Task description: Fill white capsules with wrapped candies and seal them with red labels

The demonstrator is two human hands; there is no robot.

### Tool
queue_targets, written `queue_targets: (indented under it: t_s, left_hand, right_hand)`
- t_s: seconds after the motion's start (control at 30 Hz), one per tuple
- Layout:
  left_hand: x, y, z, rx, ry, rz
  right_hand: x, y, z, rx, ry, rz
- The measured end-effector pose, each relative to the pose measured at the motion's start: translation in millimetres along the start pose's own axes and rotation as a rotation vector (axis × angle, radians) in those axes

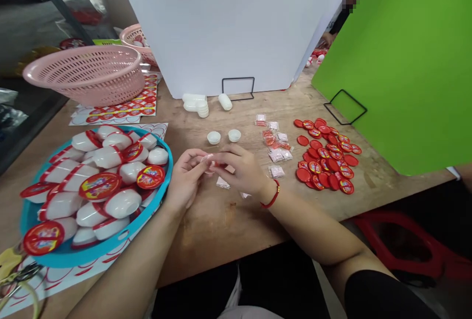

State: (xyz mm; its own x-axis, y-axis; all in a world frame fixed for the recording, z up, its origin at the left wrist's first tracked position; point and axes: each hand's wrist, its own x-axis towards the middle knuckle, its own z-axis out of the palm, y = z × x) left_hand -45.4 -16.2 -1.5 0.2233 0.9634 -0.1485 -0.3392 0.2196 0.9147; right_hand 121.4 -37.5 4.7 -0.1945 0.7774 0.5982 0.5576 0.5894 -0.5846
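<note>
My left hand and my right hand meet over the table, fingertips pinched on a small clear plastic packet. Its contents are mostly covered by my fingers. Just beyond them stand two small white cups. A pale packet lies on the wood below my fingers, with another partly under my right wrist. To the right of my right hand are several small packets, some pale and some reddish. Farther right spreads a loose pile of round red lids.
A blue basin on the left holds several white cups with red lids. Behind it are a pink basket and printed sticker sheets. White cups lie by a white panel; a green panel stands right. Scissors lie lower left.
</note>
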Motion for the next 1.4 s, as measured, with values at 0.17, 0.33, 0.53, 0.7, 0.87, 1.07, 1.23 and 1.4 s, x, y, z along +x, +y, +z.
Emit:
queue_targets:
  t_s: [0.17, 0.33, 0.53, 0.7, 0.87, 1.07, 1.23, 1.4]
  left_hand:
    - [0, -3, 1.3, 0.008, -0.005, -0.008]
    - [-4, -6, 4.6, 0.018, -0.023, -0.057]
    - [-6, -13, 9.2, 0.071, -0.076, -0.016]
    - [-5, -18, 12.4, 0.152, -0.105, 0.054]
    - [-1, -17, 4.9, 0.141, -0.124, 0.066]
    - [1, -15, 1.1, 0.126, -0.087, 0.056]
    - [-2, -17, 1.7, 0.139, -0.067, 0.04]
    - [-2, -17, 2.5, -0.005, -0.047, -0.018]
  right_hand:
    - [13, -2, -42, -0.068, -0.283, 0.007]
    - [-19, 43, -151, -0.489, -0.473, 0.25]
    - [-125, 106, -232, -0.753, -0.663, 0.441]
    - [-148, 94, -211, -0.728, -0.559, 0.378]
    - [-132, 85, -189, -0.642, -0.409, 0.251]
    - [-109, 73, -184, -0.642, -0.44, 0.224]
    - [-96, 64, -177, -0.651, -0.551, 0.166]
    - [-71, 44, -164, -0.519, -0.392, 0.12]
